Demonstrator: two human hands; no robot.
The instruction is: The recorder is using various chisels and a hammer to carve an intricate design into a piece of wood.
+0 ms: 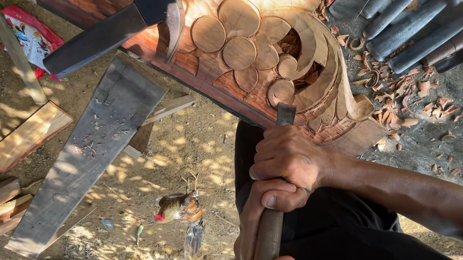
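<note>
A reddish-brown wooden carving (244,49) with round discs and curled leaf shapes lies in front of me. Both my hands hold one chisel (285,113), whose metal blade rests against the carving's lower edge. My right hand (290,161) wraps the upper shaft just below the blade. Further down, my left hand (258,232) grips the chisel's brown wooden handle (268,240), its thumb pressed under the right hand.
A hammer (109,32) with a black handle lies across the carving's top left. Several grey-handled chisels (409,20) lie at the upper right, above scattered wood shavings (397,106). On the dirt below stand a chicken (179,208), a grey plank (95,149) and wood offcuts (27,137).
</note>
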